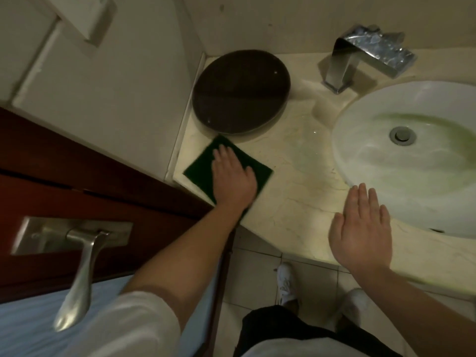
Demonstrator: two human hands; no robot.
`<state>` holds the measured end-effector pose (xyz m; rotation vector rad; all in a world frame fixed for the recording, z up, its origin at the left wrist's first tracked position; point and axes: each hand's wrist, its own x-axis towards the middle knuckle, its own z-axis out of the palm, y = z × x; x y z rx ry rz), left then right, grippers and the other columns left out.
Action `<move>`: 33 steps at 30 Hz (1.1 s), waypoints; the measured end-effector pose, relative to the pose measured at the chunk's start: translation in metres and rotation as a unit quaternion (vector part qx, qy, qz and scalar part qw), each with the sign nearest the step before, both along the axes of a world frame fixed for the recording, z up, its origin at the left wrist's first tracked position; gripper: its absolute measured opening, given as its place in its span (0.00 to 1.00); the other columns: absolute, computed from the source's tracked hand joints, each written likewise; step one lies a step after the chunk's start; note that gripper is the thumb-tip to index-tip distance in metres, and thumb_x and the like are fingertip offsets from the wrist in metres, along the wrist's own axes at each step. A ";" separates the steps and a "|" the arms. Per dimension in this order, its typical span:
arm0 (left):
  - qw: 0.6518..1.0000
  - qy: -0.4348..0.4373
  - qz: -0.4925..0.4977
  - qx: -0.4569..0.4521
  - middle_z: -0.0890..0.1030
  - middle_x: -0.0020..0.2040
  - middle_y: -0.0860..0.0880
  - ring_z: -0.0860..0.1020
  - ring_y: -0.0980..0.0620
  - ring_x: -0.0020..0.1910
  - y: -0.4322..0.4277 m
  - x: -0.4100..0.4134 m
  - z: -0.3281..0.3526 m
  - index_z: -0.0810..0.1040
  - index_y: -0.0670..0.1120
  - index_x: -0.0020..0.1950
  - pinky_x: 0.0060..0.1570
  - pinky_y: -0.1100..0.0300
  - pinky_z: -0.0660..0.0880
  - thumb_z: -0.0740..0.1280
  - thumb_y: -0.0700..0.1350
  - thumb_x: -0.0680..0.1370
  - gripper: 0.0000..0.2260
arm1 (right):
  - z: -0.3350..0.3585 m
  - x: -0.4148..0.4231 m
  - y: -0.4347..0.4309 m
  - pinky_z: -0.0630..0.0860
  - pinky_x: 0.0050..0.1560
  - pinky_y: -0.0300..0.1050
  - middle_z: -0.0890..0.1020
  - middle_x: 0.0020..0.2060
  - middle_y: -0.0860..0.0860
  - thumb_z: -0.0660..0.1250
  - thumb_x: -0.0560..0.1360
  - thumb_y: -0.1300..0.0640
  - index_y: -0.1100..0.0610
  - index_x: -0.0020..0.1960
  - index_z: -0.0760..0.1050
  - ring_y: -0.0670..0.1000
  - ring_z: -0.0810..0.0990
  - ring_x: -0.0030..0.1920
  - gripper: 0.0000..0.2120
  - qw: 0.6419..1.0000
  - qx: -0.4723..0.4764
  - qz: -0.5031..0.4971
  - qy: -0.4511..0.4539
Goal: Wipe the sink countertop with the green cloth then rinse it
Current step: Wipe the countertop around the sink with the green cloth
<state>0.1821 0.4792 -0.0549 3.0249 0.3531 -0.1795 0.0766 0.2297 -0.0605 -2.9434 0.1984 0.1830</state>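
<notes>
A dark green square cloth (pixel 199 167) lies flat on the beige marble countertop (pixel 296 181), near its left front corner. My left hand (pixel 233 180) presses palm-down on the cloth, fingers together, covering its right part. My right hand (pixel 362 228) hovers flat and open over the counter's front edge, beside the white oval sink basin (pixel 386 176). Greenish streaks mark the inside of the basin around the metal drain (pixel 402 135). A square chrome faucet (pixel 360 55) stands behind the basin with no water running.
A dark round tray (pixel 240 91) sits on the counter just behind the cloth, against the wall. A red-brown door (pixel 77 181) with a metal lever handle (pixel 77 274) stands at the left. Tiled floor and my white shoes (pixel 286 282) show below the counter edge.
</notes>
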 end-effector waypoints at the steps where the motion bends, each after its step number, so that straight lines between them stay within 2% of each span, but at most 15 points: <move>1: 1.000 0.004 -0.020 -0.004 0.48 0.79 0.37 0.48 0.40 0.78 -0.008 -0.012 0.000 0.45 0.36 0.78 0.77 0.46 0.49 0.46 0.54 0.79 0.32 | 0.000 0.000 0.000 0.55 0.75 0.59 0.58 0.77 0.60 0.47 0.78 0.50 0.64 0.78 0.52 0.59 0.54 0.78 0.31 1.000 0.000 0.000 -0.001; 5: 0.997 0.020 -0.079 -0.010 0.48 0.80 0.41 0.47 0.43 0.79 -0.007 -0.038 -0.002 0.45 0.39 0.79 0.77 0.47 0.48 0.49 0.55 0.79 0.32 | 0.001 0.000 0.000 0.56 0.75 0.59 0.59 0.77 0.60 0.47 0.78 0.50 0.64 0.78 0.53 0.59 0.54 0.78 0.31 1.000 0.001 -0.001 -0.004; 7: 0.999 0.014 -0.035 -0.011 0.48 0.80 0.42 0.47 0.44 0.79 0.007 -0.035 -0.003 0.45 0.40 0.79 0.77 0.47 0.48 0.48 0.54 0.79 0.32 | 0.001 0.000 0.000 0.56 0.74 0.59 0.59 0.77 0.60 0.47 0.78 0.51 0.64 0.77 0.54 0.59 0.55 0.77 0.31 1.000 0.000 -0.001 -0.005; 11: 0.991 0.010 0.133 -0.012 0.47 0.80 0.40 0.46 0.42 0.79 0.043 -0.014 -0.001 0.44 0.38 0.78 0.77 0.47 0.46 0.48 0.54 0.81 0.31 | 0.000 0.000 0.001 0.56 0.74 0.59 0.59 0.77 0.59 0.47 0.78 0.50 0.63 0.78 0.54 0.59 0.56 0.77 0.31 1.000 0.000 -0.009 -0.002; 19: 0.992 0.015 0.128 -0.006 0.47 0.79 0.39 0.47 0.41 0.78 0.048 0.020 0.000 0.45 0.37 0.78 0.76 0.47 0.46 0.51 0.53 0.81 0.32 | -0.001 0.000 0.001 0.56 0.75 0.58 0.59 0.77 0.59 0.47 0.78 0.50 0.63 0.78 0.55 0.58 0.55 0.78 0.31 1.000 0.002 -0.012 -0.003; 21: 0.995 0.011 0.104 -0.001 0.48 0.79 0.38 0.48 0.40 0.78 0.034 0.019 0.002 0.46 0.37 0.78 0.76 0.46 0.47 0.50 0.53 0.80 0.32 | -0.001 0.001 0.000 0.55 0.75 0.58 0.59 0.78 0.59 0.47 0.78 0.50 0.63 0.78 0.54 0.58 0.55 0.78 0.32 1.000 0.001 -0.007 -0.003; 25: 1.000 -0.001 -0.028 0.004 0.51 0.79 0.38 0.50 0.40 0.78 -0.028 0.009 0.002 0.47 0.37 0.78 0.76 0.45 0.51 0.48 0.54 0.79 0.32 | -0.002 0.000 0.000 0.55 0.76 0.58 0.57 0.78 0.58 0.46 0.78 0.49 0.63 0.78 0.53 0.57 0.53 0.78 0.31 1.000 -0.002 -0.005 0.003; 28: 0.993 0.005 -0.121 -0.015 0.51 0.79 0.39 0.50 0.41 0.78 -0.071 -0.013 0.001 0.48 0.38 0.78 0.76 0.45 0.50 0.50 0.54 0.79 0.32 | -0.002 0.000 -0.001 0.55 0.75 0.58 0.57 0.78 0.58 0.46 0.78 0.49 0.63 0.78 0.53 0.57 0.54 0.78 0.31 1.000 -0.002 -0.004 0.002; 31: 0.973 0.021 -0.230 -0.026 0.49 0.80 0.41 0.48 0.43 0.79 -0.070 -0.028 0.000 0.48 0.39 0.79 0.77 0.47 0.47 0.50 0.54 0.80 0.32 | 0.000 0.000 -0.001 0.56 0.75 0.58 0.58 0.78 0.58 0.47 0.78 0.50 0.63 0.78 0.54 0.58 0.55 0.78 0.31 1.000 0.008 -0.004 -0.003; 33: 0.967 0.020 -0.253 -0.024 0.49 0.80 0.42 0.47 0.45 0.79 -0.053 -0.024 0.000 0.47 0.40 0.79 0.77 0.49 0.45 0.51 0.55 0.79 0.32 | 0.000 0.000 -0.001 0.55 0.75 0.58 0.58 0.78 0.58 0.48 0.78 0.50 0.62 0.78 0.54 0.57 0.54 0.78 0.30 1.000 0.013 -0.004 -0.005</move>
